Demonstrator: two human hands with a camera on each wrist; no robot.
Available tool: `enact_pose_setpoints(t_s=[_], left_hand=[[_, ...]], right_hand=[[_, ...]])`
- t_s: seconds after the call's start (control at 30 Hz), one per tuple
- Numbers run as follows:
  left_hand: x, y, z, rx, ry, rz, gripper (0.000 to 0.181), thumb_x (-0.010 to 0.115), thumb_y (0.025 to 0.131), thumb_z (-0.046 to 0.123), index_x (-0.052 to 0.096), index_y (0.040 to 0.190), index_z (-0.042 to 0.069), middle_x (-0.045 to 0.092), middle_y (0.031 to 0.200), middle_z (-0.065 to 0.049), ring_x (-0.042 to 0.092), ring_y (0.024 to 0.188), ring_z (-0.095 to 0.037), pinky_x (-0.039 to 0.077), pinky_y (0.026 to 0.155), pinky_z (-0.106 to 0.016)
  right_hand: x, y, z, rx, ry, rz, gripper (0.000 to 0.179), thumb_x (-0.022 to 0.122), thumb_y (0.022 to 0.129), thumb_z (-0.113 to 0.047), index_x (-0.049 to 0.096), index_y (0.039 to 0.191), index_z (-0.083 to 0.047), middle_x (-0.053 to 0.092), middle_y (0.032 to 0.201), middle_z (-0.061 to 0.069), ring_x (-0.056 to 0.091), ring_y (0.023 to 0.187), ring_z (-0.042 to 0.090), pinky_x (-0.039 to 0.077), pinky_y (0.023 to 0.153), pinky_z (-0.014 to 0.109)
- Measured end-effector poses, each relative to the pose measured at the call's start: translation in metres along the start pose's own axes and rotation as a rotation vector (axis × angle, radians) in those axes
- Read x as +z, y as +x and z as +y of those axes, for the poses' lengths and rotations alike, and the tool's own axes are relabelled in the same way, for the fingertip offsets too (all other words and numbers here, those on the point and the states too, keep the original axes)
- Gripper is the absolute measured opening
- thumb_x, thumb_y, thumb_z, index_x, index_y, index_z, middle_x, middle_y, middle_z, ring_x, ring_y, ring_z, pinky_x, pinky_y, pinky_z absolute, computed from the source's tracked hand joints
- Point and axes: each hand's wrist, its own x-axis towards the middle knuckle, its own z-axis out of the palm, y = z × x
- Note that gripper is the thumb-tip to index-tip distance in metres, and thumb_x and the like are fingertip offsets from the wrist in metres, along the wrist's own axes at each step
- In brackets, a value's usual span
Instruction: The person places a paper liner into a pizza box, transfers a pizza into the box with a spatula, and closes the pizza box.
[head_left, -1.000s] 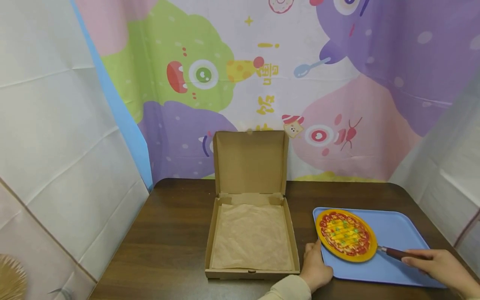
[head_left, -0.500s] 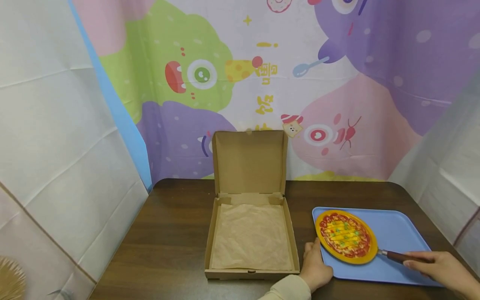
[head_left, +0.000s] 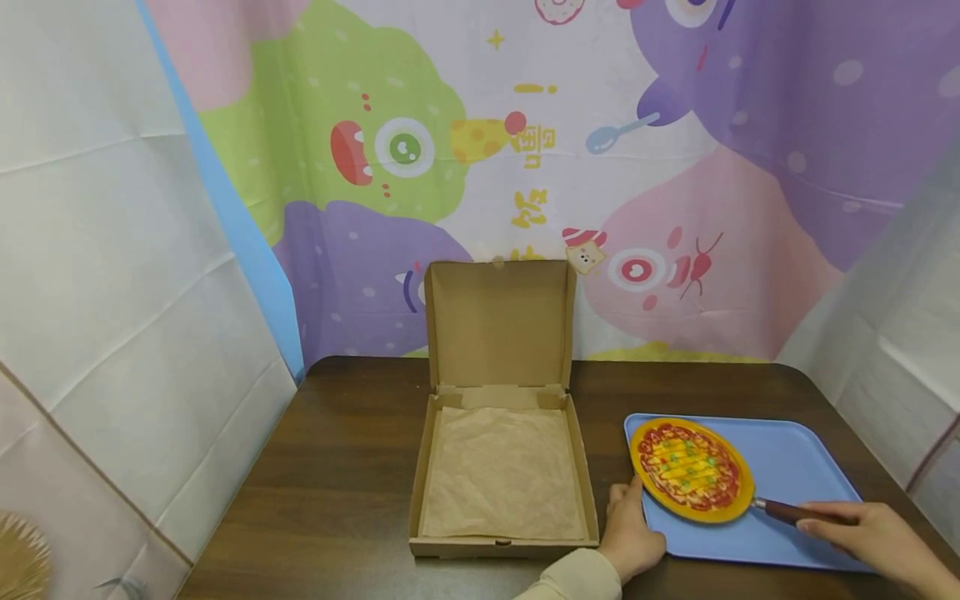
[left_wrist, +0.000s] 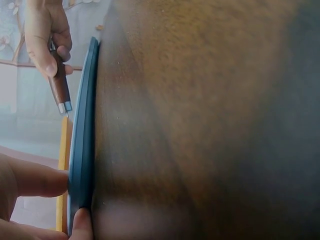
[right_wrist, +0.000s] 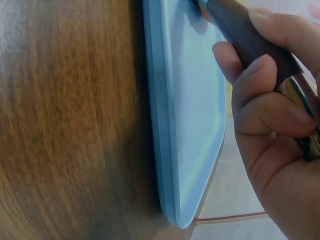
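Fingers (right_wrist: 260, 75) of right hand (head_left: 870, 533) curled round handle (head_left: 780, 510) — left hand (head_left: 628, 533) steadying tray (head_left: 795, 467).

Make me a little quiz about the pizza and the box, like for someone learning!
1. True or false: the pizza box is open.
2. Which hand holds the brown handle: A left hand, B right hand?
3. Fill in: the pizza is over the blue ____.

Key: 1 true. 2 B; the left hand steadies the tray's near left corner. 3 tray.
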Motion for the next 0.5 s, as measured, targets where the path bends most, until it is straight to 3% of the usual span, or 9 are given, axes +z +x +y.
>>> enact_pose_setpoints(t_s=[0.13,0.27,0.5], left_hand=[[-0.0003,-0.0012,0.0001,0.018,0.008,0.005,0.086,0.065,0.063,-0.011,0.044,0.145,0.005,0.044,0.118,-0.002,0.044,0.113,-0.02,0.041,0.098,-0.027],[-0.0009,-0.0018,0.0002,0.026,0.004,0.009,0.087,0.065,0.063,-0.012,0.044,0.145,0.005,0.044,0.118,-0.002,0.044,0.112,-0.02,0.041,0.097,-0.027],[-0.0016,-0.0032,0.0009,0.011,0.019,0.005,0.086,0.066,0.063,-0.011,0.045,0.145,0.005,0.045,0.12,-0.003,0.045,0.116,-0.022,0.041,0.1,-0.029]], right_hand=[[0.0021,0.0003,-0.0042,0.035,0.037,-0.008,0.077,0.07,0.081,-0.059,0.064,0.123,0.005,0.066,0.087,0.012,0.052,0.083,0.019,0.042,0.064,0.03],[0.0045,-0.0032,-0.0054,0.047,0.081,0.011,0.076,0.07,0.083,-0.056,0.062,0.126,0.005,0.055,0.073,-0.001,0.045,0.072,0.012,0.033,0.057,0.027],[0.0053,-0.0093,0.0009,0.007,0.007,0.045,0.069,0.067,0.088,-0.052,0.062,0.126,0.005,0.058,0.069,-0.002,0.043,0.06,0.008,0.033,0.051,0.024]])
